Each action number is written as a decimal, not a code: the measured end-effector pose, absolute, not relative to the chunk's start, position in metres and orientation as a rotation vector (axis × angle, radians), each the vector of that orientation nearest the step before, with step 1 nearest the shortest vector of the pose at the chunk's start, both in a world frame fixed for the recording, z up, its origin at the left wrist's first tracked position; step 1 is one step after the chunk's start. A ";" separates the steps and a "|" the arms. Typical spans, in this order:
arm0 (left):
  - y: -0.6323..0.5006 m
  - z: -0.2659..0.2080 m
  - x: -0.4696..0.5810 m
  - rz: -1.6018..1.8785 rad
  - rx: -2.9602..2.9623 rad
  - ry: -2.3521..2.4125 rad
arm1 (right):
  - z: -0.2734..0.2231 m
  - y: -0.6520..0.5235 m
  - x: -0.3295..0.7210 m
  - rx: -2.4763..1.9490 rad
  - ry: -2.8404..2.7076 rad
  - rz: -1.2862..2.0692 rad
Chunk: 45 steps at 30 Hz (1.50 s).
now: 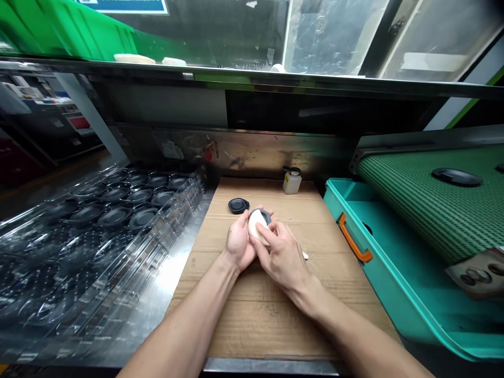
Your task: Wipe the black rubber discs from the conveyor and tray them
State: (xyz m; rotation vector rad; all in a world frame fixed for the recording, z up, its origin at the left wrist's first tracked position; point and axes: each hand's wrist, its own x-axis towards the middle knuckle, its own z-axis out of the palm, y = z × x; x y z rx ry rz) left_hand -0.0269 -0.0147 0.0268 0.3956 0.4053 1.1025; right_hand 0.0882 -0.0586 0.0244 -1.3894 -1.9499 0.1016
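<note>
My left hand is closed around a round dark part, cupping it from below and the left. A folded white cloth lies over much of that part, so its shape is partly hidden. Pinched in the fingers of my right hand, the cloth presses against the part's face. Just beyond my left fingertips, a similar black round part with a small tab rests on the cardboard sheet. A small white object pokes out beside my right hand.
Clear plastic trays holding several black round parts stand at left. A small bottle with a black top sits at the back. To the right are a teal bin with an orange handle and a green conveyor belt carrying a black part.
</note>
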 end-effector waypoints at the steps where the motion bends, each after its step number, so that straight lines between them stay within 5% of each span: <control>1: -0.016 0.026 -0.025 1.111 0.414 0.401 | 0.024 -0.058 0.086 -1.440 -1.944 0.052; 13: -0.007 0.025 -0.032 1.137 0.385 0.415 | 0.024 -0.035 0.122 -1.639 -1.801 -0.116; 21: -0.010 0.032 -0.039 1.077 0.372 0.327 | 0.033 -0.036 0.132 -1.428 -1.521 0.078; 30: 0.003 0.020 -0.037 1.217 0.526 0.578 | 0.029 -0.039 0.126 -0.979 -2.080 0.478; 36: -0.001 0.038 -0.070 1.533 0.893 0.982 | 0.008 -0.007 0.173 -1.467 -1.621 0.374; 45: -0.069 0.022 -0.112 0.988 1.852 1.659 | -0.029 0.015 0.195 -1.971 -1.627 0.009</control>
